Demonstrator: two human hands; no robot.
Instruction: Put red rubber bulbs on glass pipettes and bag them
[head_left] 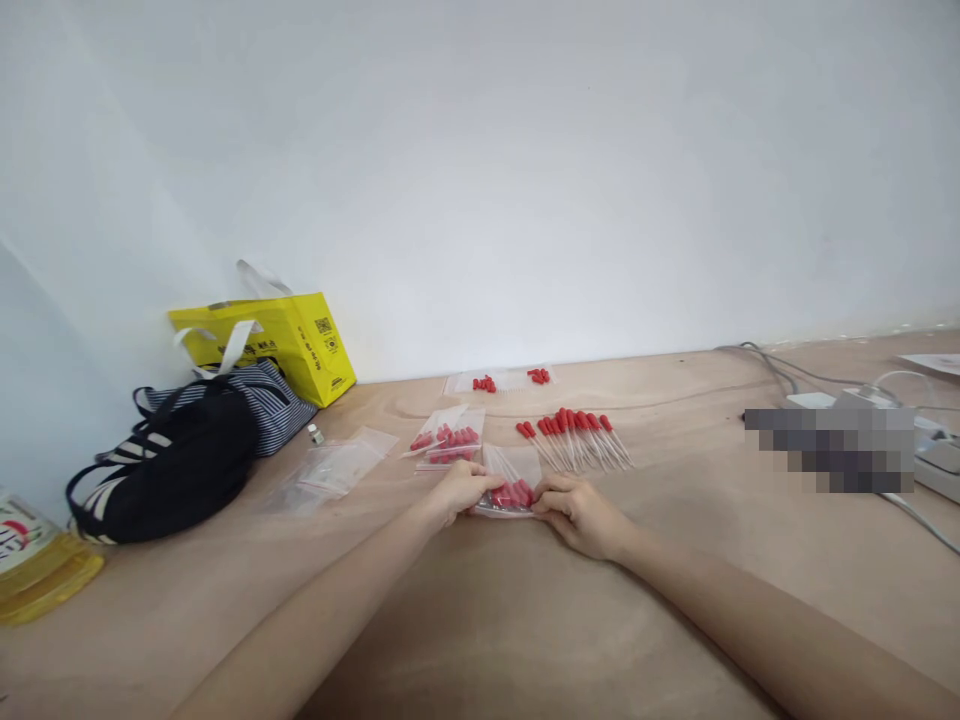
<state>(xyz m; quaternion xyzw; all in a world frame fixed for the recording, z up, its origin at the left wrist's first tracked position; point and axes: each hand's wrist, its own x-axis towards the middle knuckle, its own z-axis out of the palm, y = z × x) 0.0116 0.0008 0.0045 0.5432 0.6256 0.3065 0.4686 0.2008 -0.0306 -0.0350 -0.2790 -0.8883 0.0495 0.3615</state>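
My left hand [463,488] and my right hand [576,510] pinch the near corners of a clear zip bag [513,462] lying on the table. Inside it are several droppers with red rubber bulbs [513,494], bulbs towards me and pale tubes pointing away. Just beyond my right hand, loose red-bulbed droppers [574,422] lie fanned out, bulbs to the back. To the left of the held bag, filled bags [448,440] of red-bulbed droppers overlap one another. Some fingertips are hidden behind the bag's edge.
Flat clear bags [330,470] and a tiny bottle [315,434] lie to the left. Red bulbs [538,376] rest on plastic by the wall. Black bag [187,470], yellow bag [315,350] and oil bottle [45,570] stand far left. Cables [765,355] run at right.
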